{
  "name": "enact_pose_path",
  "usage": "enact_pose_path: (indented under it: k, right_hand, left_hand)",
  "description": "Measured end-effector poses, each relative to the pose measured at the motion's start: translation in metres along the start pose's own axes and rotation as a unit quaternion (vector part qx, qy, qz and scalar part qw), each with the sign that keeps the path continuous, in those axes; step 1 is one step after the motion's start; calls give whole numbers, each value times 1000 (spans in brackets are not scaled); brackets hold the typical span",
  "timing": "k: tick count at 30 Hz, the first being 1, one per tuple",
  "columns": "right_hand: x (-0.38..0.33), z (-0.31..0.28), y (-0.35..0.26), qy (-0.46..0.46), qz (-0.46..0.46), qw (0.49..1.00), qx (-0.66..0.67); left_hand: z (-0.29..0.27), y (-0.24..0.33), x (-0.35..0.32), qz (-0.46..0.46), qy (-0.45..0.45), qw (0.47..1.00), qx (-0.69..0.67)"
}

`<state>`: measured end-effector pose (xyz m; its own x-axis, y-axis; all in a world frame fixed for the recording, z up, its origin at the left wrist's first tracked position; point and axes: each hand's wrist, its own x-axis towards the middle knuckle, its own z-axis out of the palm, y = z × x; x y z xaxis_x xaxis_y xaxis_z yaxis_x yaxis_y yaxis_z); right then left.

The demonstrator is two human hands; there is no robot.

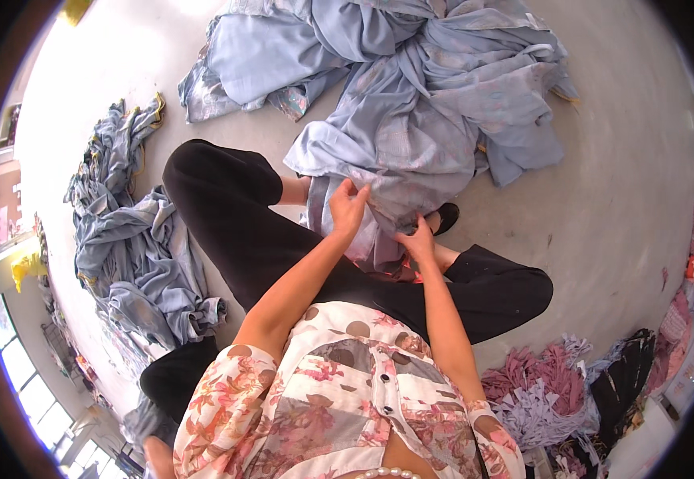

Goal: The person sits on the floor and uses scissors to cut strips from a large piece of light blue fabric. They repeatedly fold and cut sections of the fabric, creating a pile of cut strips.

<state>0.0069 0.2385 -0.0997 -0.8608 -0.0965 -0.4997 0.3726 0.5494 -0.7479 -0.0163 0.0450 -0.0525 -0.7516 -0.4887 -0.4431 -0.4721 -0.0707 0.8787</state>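
A large heap of light blue-grey cloth (395, 160) lies on the floor in front of me, and its near end reaches between my lower legs. My left hand (348, 209) pinches a fold on the left of this near end. To its right and slightly closer to me, my right hand (417, 239) is closed on the same cloth by its edge. The cloth hangs loosely bunched between the two hands. A small orange-red patch (411, 270) shows just below my right hand; what it belongs to is hidden.
A second pile of blue cloth (135, 247) with yellowish edging lies on my left. Pink and lilac cloth strips (542, 391) are heaped at the lower right. My black-trousered legs (227, 215) are bent on both sides. Part of another person (171, 379) shows at the lower left.
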Motion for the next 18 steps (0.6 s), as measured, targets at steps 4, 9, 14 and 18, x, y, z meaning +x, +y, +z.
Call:
enact_pose_path:
  k: [4, 9, 14, 18]
  right_hand:
    - [5, 8, -1, 29, -21, 996, -82]
    - [-14, -48, -9, 10, 1, 967, 253]
    - [-53, -81, -49, -105, -66, 982, 141]
    - [-61, -44, -68, -141, -207, 967, -50]
  left_hand:
    - [1, 62, -16, 16, -91, 980, -175]
    - [-14, 79, -2, 86, -107, 991, -1]
    - [-15, 136, -1, 227, -49, 972, 31]
    - [-28, 225, -18, 151, -119, 904, -381]
